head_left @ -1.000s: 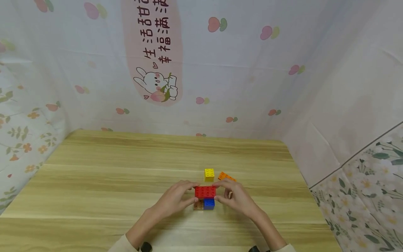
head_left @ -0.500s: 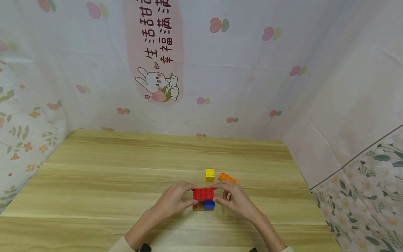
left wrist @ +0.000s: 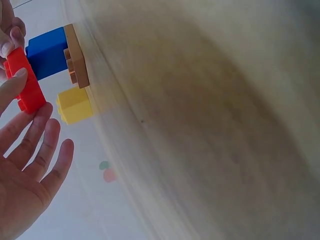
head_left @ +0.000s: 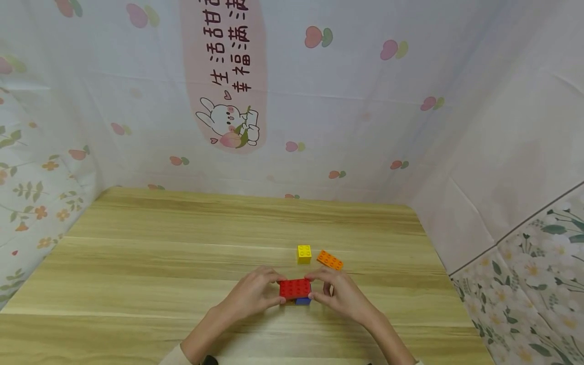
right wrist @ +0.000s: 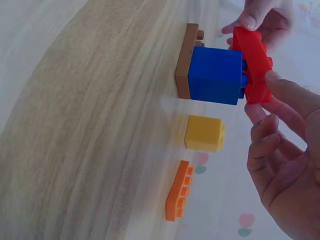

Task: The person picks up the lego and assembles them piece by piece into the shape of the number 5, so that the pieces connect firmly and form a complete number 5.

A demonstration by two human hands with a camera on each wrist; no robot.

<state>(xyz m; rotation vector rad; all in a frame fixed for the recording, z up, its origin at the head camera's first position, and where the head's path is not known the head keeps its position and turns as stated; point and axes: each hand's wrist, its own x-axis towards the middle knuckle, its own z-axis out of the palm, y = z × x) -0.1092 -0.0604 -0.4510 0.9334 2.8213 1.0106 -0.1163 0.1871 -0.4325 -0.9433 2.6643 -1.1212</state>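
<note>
A red building brick [head_left: 294, 288], studs facing up, is pinched at its left end by my left hand [head_left: 252, 294] and at its right end by my right hand [head_left: 341, 295]. Directly beneath it is a blue brick [right wrist: 215, 75], mounted on one side of a thin brown plate brick [right wrist: 183, 80]. From the right wrist view, the red brick lies slightly tilted against the blue brick's studs, some of which still show in between. Its other half overhangs the brown plate's bare studs. In the head view the red brick covers most of both.
Behind the hands stands a yellow brick [head_left: 303, 254]. To its right, an orange plate brick [head_left: 330, 259] lies flat at an angle on the wooden table [head_left: 182, 233]. Patterned cloth [head_left: 356, 101] hangs behind the table and along its sides.
Both hands have brought the red brick slightly left and toward me, over the blue brick and the brown plate. More of the orange plate brick now shows. The yellow brick stays put.
</note>
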